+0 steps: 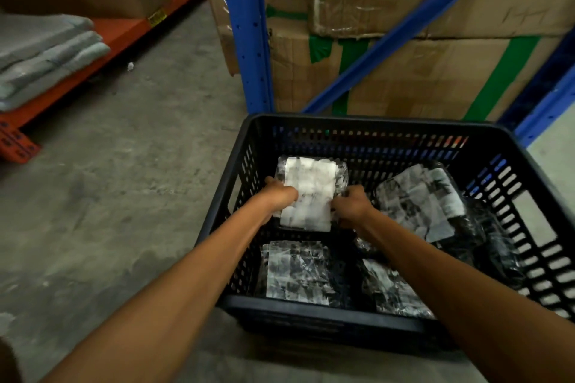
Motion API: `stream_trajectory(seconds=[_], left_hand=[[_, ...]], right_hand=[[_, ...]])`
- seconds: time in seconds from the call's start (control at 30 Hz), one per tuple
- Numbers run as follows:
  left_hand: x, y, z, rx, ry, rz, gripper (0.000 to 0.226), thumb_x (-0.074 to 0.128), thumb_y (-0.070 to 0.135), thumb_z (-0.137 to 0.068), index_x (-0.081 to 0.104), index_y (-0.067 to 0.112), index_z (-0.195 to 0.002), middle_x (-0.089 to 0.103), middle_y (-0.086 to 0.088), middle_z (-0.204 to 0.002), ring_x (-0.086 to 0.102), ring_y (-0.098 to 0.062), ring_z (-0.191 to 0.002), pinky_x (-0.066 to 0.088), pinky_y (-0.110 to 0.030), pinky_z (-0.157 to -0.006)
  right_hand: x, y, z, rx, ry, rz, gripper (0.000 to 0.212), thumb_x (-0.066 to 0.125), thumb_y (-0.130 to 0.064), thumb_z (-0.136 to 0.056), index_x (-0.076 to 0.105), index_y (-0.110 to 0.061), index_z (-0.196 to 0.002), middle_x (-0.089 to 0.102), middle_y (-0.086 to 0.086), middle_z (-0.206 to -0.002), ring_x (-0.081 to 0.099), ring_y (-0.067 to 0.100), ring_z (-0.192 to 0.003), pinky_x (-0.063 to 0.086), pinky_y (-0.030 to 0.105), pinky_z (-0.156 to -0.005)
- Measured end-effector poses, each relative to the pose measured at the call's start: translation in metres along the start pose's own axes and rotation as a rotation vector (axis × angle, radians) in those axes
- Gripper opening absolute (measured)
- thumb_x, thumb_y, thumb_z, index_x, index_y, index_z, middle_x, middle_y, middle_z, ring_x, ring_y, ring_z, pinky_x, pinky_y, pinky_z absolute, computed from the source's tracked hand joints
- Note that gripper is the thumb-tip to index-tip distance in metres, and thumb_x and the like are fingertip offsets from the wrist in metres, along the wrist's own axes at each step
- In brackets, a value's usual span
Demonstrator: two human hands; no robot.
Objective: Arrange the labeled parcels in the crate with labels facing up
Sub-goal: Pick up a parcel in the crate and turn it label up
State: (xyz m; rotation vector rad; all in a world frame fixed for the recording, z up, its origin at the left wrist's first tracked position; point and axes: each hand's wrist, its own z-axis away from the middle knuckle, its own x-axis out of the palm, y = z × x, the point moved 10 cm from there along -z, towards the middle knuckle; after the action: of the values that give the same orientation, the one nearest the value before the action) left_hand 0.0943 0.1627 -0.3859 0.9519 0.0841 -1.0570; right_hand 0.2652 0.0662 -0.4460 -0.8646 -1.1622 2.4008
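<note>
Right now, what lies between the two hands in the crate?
In the head view, one parcel with its white label up lies between the left hand and the right hand; both grip its sides.

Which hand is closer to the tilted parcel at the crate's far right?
Right. The right hand sits just beside the tilted parcel; the left hand is farther, across the held parcel.

pretty dim overall, kinda murky warehouse light with a warm cast. the white label on the held parcel [308, 193] is blown out, print unreadable. crate [311, 311] interior is nearly black. edges bend from the wide lens, the blue rack post [249, 40] leans. everything's soft and smeary, the concrete floor [124, 180] too
</note>
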Motion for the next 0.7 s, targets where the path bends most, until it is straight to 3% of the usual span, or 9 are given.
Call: stream_trajectory(seconds=[0.1, 0.2, 0.27, 0.33, 0.4, 0.5, 0.6, 0.67, 0.7], left_hand=[[-0.009, 0.019, 0.016, 0.083, 0.03, -0.006, 0.072, 0.054, 0.028, -0.088, 0.028, 0.005, -0.151, 0.039, -0.014, -0.152, 0.047, -0.031, -0.131, 0.042, -0.031, -0.086], [-0.027, 0.035, 0.032, 0.166, 0.071, -0.001, 0.043, 0.055, 0.032, -0.084, 0.06, 0.007, -0.118, 0.06, -0.014, -0.13, 0.061, -0.028, -0.108, 0.049, -0.035, -0.086], [-0.041, 0.043, 0.041, 0.185, 0.086, 0.03, 0.045, 0.055, 0.037, -0.083, 0.061, 0.006, -0.115, 0.063, -0.01, -0.118, 0.061, -0.026, -0.097, 0.048, -0.032, -0.076], [-0.052, 0.045, 0.049, 0.173, 0.091, 0.046, 0.053, 0.054, 0.044, -0.083, 0.059, 0.008, -0.122, 0.064, -0.008, -0.11, 0.062, -0.024, -0.092, 0.046, -0.03, -0.064], [-0.061, 0.042, 0.058, 0.161, 0.113, 0.071, 0.053, 0.051, 0.051, -0.082, 0.059, 0.012, -0.117, 0.063, -0.006, -0.102, 0.061, -0.024, -0.085, 0.044, -0.028, -0.057], [-0.062, 0.038, 0.067, 0.16, 0.094, 0.139, 0.046, 0.046, 0.057, -0.079, 0.062, 0.018, -0.098, 0.06, -0.005, -0.081, 0.055, -0.021, -0.065, 0.037, -0.025, -0.052], [-0.063, 0.04, 0.069, 0.194, 0.136, 0.221, 0.046, 0.056, 0.052, -0.068, 0.064, 0.016, -0.096, 0.05, -0.002, -0.073, 0.047, -0.017, -0.064, 0.035, -0.027, -0.055], [-0.062, 0.043, 0.066, 0.246, 0.189, 0.184, 0.044, 0.066, 0.042, -0.069, 0.063, 0.012, -0.1, 0.057, -0.001, -0.084, 0.054, -0.016, -0.075, 0.043, -0.027, -0.061], [-0.06, 0.044, 0.064, 0.268, 0.213, 0.142, 0.042, 0.069, 0.038, -0.072, 0.062, 0.01, -0.103, 0.063, -0.002, -0.095, 0.06, -0.018, -0.086, 0.05, -0.03, -0.069]], right_hand=[[-0.012, -0.014, 0.018, -0.011, 0.009, -0.011, 0.051, 0.057, -0.023, -0.081, 0.055, 0.003, -0.125, 0.063, 0.022, -0.108, 0.064, 0.037, -0.093, 0.054, 0.042, -0.068], [-0.033, -0.034, 0.044, -0.088, 0.108, 0.11, 0.058, 0.055, -0.042, -0.088, 0.045, -0.009, -0.134, 0.063, 0.013, -0.113, 0.064, 0.036, -0.101, 0.054, 0.042, -0.083], [-0.048, -0.05, 0.06, -0.135, 0.143, 0.095, 0.056, 0.052, -0.049, -0.091, 0.037, -0.019, -0.136, 0.064, 0.006, -0.103, 0.067, 0.034, -0.092, 0.055, 0.039, -0.077], [-0.053, -0.056, 0.071, -0.079, 0.068, 0.023, 0.051, 0.045, -0.06, -0.091, 0.05, -0.018, -0.119, 0.067, 0.006, -0.082, 0.066, 0.027, -0.068, 0.054, 0.032, -0.059], [-0.054, -0.055, 0.082, 0.029, -0.034, -0.028, 0.066, 0.04, -0.075, -0.083, 0.059, -0.013, -0.099, 0.067, 0.01, -0.072, 0.061, 0.023, -0.059, 0.047, 0.027, -0.055], [-0.056, -0.063, 0.092, 0.023, -0.175, -0.132, 0.072, 0.06, -0.078, -0.064, 0.063, -0.013, -0.094, 0.056, 0.004, -0.063, 0.048, 0.016, -0.051, 0.04, 0.027, -0.053], [-0.054, -0.068, 0.093, -0.115, -0.325, -0.102, 0.047, 0.082, -0.049, -0.064, 0.076, -0.011, -0.091, 0.059, 0.002, -0.067, 0.046, 0.014, -0.061, 0.04, 0.03, -0.063], [-0.059, -0.062, 0.089, -0.162, -0.272, -0.002, 0.043, 0.081, -0.045, -0.069, 0.078, -0.008, -0.089, 0.076, 0.01, -0.091, 0.056, 0.018, -0.081, 0.046, 0.033, -0.077], [-0.062, -0.06, 0.086, -0.168, -0.208, 0.027, 0.045, 0.079, -0.05, -0.07, 0.077, -0.009, -0.089, 0.076, 0.012, -0.105, 0.059, 0.019, -0.094, 0.047, 0.036, -0.087]])
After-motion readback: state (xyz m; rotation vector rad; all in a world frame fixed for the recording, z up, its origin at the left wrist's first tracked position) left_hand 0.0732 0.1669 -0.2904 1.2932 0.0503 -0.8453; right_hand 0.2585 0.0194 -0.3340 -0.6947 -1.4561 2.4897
